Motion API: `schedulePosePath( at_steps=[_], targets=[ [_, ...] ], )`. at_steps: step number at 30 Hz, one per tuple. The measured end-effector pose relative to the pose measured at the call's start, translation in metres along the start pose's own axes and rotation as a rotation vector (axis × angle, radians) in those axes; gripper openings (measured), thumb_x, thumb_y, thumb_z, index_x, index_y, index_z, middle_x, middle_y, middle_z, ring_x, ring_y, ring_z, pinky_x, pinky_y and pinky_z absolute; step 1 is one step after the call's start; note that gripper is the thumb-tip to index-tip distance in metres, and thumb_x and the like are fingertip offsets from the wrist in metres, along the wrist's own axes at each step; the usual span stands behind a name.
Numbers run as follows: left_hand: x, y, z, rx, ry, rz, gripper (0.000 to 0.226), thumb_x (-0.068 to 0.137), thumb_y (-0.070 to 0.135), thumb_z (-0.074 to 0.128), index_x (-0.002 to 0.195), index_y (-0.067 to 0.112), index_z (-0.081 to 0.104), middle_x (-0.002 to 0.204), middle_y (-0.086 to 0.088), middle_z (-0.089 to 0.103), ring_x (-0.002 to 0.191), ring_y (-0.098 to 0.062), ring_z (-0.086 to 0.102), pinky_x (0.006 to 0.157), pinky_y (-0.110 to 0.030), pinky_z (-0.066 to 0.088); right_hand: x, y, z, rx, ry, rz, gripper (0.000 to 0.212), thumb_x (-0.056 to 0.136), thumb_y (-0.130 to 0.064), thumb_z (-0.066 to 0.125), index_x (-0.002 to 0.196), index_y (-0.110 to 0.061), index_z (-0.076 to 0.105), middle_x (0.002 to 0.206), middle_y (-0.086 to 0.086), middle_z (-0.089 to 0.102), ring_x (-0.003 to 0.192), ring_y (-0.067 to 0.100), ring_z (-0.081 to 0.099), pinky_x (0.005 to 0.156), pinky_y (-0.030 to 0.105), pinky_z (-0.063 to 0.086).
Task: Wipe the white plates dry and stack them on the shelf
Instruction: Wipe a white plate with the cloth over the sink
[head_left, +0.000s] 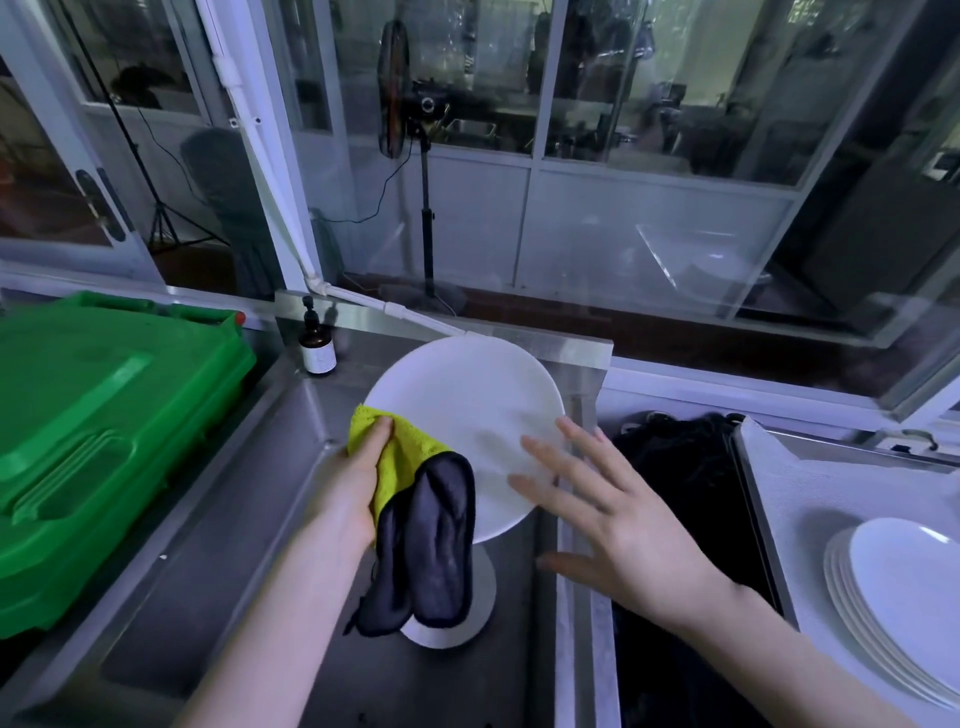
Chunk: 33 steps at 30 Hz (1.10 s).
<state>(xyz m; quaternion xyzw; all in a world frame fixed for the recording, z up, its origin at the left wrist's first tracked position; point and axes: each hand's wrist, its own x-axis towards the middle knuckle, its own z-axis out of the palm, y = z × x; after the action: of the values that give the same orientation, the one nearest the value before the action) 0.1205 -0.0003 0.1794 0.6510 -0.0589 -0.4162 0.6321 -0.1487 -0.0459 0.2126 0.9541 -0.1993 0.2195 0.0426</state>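
my left fingers (382, 434) pinch cloth (441, 540) and plate (467, 395), right fingers (550, 460) spread open; stack (893, 597) already built, another plate (470, 621) waits beneath.

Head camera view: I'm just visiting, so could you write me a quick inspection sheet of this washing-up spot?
Surface: steel sink; white counter to its right.
Job's things: white plate held tilted over the sink; yellow and dark cloth on its left edge; what looks like another plate below it; plate stack on the counter.
Clutter: green plastic bin; brown pump bottle; dark stuff in the right basin.
Hands: left hand grips the cloth against the plate; right hand flat, fingers spread at the plate's right edge.
Cables: black cable hanging from the fan.
Surroundings: glass partitions; standing fan; tripod.
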Motion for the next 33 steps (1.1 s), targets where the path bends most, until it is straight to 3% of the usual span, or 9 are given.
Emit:
schedulePosePath(
  at_steps=[5, 8, 10, 15, 20, 25, 29, 31, 33],
  targets=[
    [-0.002, 0.02, 0.002, 0.105, -0.186, -0.037, 0.03, 0.085, 0.035, 0.073, 0.103, 0.011, 0.069, 0.103, -0.012, 0.074, 0.096, -0.027, 0.07, 0.091, -0.042, 0.055, 0.027, -0.005, -0.006, -0.162, 0.045, -0.329, 0.031, 0.101, -0.013, 0.052, 0.127, -0.015, 0.068, 0.139, 0.006, 0.06, 0.135, 0.03, 0.051, 0.11, 0.05, 0.042],
    [-0.006, 0.033, 0.001, 0.081, -0.254, -0.074, 0.024, 0.089, 0.027, 0.069, 0.101, 0.006, 0.069, 0.089, -0.012, 0.075, 0.076, -0.024, 0.073, 0.066, -0.031, 0.058, 0.03, -0.006, -0.006, -0.156, 0.037, -0.342, 0.036, 0.1, -0.013, 0.046, 0.129, -0.014, 0.067, 0.138, 0.005, 0.062, 0.128, 0.026, 0.058, 0.099, 0.044, 0.052],
    [-0.01, 0.041, 0.0, 0.012, -0.261, -0.127, 0.019, 0.089, 0.025, 0.067, 0.088, 0.007, 0.069, 0.071, -0.009, 0.074, 0.056, -0.021, 0.07, 0.049, -0.024, 0.055, 0.032, -0.009, -0.005, -0.071, 0.025, -0.267, 0.035, 0.098, -0.008, 0.053, 0.129, -0.013, 0.067, 0.137, 0.005, 0.063, 0.126, 0.026, 0.06, 0.096, 0.042, 0.054],
    [-0.01, 0.042, 0.001, -0.16, -0.224, -0.085, 0.019, 0.096, 0.034, 0.054, 0.092, 0.017, 0.06, 0.091, -0.006, 0.059, 0.072, -0.018, 0.063, 0.075, -0.03, 0.051, 0.039, -0.024, -0.003, 0.267, -0.015, 0.052, 0.04, 0.092, -0.007, 0.065, 0.13, -0.018, 0.067, 0.133, -0.005, 0.066, 0.122, 0.013, 0.063, 0.095, 0.029, 0.055],
    [-0.026, 0.054, 0.009, -0.438, -0.134, 0.037, 0.036, 0.101, 0.047, 0.042, 0.094, 0.02, 0.065, 0.083, 0.0, 0.074, 0.07, -0.014, 0.071, 0.058, -0.029, 0.054, 0.038, -0.029, 0.001, 0.834, 0.076, 0.607, 0.027, 0.093, -0.015, 0.07, 0.074, -0.034, 0.07, 0.057, -0.02, 0.056, 0.054, -0.003, 0.051, 0.058, 0.011, 0.037],
    [-0.042, 0.051, 0.014, -0.293, 0.104, 0.307, 0.036, 0.098, 0.05, 0.048, 0.122, 0.026, 0.061, 0.114, 0.009, 0.07, 0.09, -0.005, 0.069, 0.083, -0.03, 0.055, 0.033, -0.03, 0.005, 1.321, 0.186, 0.873, 0.017, 0.087, -0.034, 0.074, 0.095, -0.019, 0.075, 0.094, 0.009, 0.077, 0.09, 0.031, 0.074, 0.074, 0.048, 0.057],
    [-0.046, 0.045, 0.02, -0.147, 0.138, 0.532, 0.047, 0.097, 0.052, 0.044, 0.136, 0.027, 0.052, 0.116, 0.027, 0.058, 0.103, 0.013, 0.055, 0.1, -0.018, 0.038, 0.034, -0.031, 0.008, 1.435, 0.235, 0.88, 0.024, 0.085, -0.031, 0.07, 0.108, -0.028, 0.074, 0.105, 0.008, 0.076, 0.097, 0.027, 0.073, 0.074, 0.033, 0.057],
    [-0.048, 0.039, 0.026, -0.012, 0.052, 0.622, 0.037, 0.098, 0.047, 0.045, 0.128, 0.028, 0.057, 0.104, 0.026, 0.06, 0.098, 0.023, 0.052, 0.085, 0.002, 0.034, 0.035, -0.033, 0.008, 1.439, 0.245, 0.881, 0.021, 0.085, -0.03, 0.069, 0.106, -0.027, 0.075, 0.102, 0.007, 0.077, 0.094, 0.025, 0.073, 0.071, 0.029, 0.056],
    [-0.054, 0.031, 0.035, 0.341, -0.108, 0.763, 0.034, 0.094, 0.048, 0.045, 0.119, 0.031, 0.06, 0.108, 0.021, 0.065, 0.108, 0.01, 0.055, 0.079, -0.002, 0.035, 0.039, -0.035, 0.008, 1.397, 0.217, 0.824, 0.017, 0.087, -0.028, 0.069, 0.102, -0.024, 0.075, 0.098, 0.007, 0.077, 0.089, 0.021, 0.073, 0.068, 0.026, 0.055]
  ],
)
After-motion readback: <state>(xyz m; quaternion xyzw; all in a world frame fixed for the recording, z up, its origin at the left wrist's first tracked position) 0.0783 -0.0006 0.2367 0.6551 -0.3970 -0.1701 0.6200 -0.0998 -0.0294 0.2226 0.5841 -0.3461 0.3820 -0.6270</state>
